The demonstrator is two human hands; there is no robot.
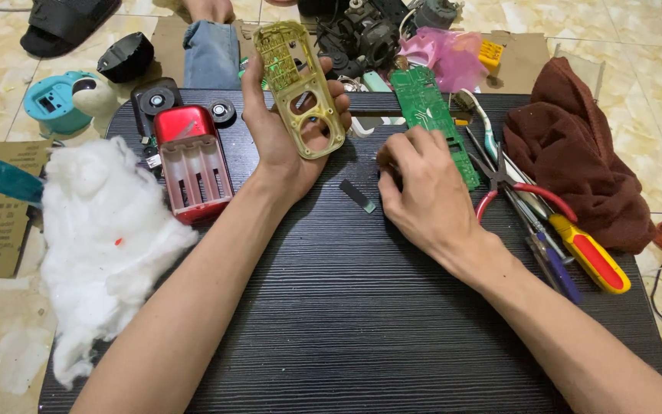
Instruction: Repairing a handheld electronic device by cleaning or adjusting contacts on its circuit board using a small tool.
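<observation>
Gold-coloured plastic casing (300,88), long and pierced with round and oval holes, stands tilted above the far edge of the black tabletop (346,307), gripped from behind by the left hand (281,130) with thumb and fingers wrapped around its lower half. The right hand (419,184) lies knuckles-up on the tabletop with fingers curled loosely inward, touching the near end of a green circuit board (427,115); whether it pinches anything I cannot tell. A small dark strip (357,195) lies just beside its thumb.
</observation>
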